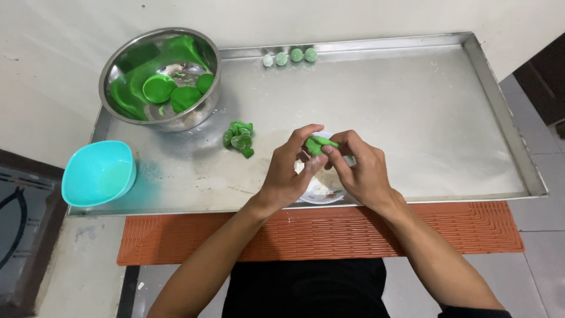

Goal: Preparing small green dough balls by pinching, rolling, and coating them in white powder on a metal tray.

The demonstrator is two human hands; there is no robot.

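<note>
Landmark: large steel tray [412,118], lying flat on the surface; all places given from it.
Thing in hand: green dough piece [318,144], held in the air above the tray's near-middle, just over a small white dish [321,191] at the tray's near edge.
Key relation: the dough sits between the two sets of fingertips, so no reach is left to either hand. Its long axis runs roughly left to right, tilting slightly away toward the right. Both hands touch it; neither is clearly nearer.
Left hand [285,174]: grip closed on the dough from the left, thumb and curled fingers pinching it, palm turned inward, forearm coming up from the near left.
Right hand [362,171]: grip closed on the same dough from the right, fingertips pressed to its right end, wrist bent, forearm coming in from the near right.
Steel bowl [160,76]: on the tray's far-left corner, holding flat green dough rounds.
Small green pieces [239,139]: a loose cluster on the tray, left of the hands, between them and the bowl.
Finished balls [289,56]: four in a row at the tray's far edge, pale with a dusting.
Turquoise bowl [99,172]: at the tray's near-left corner.
Orange mat [471,227]: beneath the tray's near edge.
</note>
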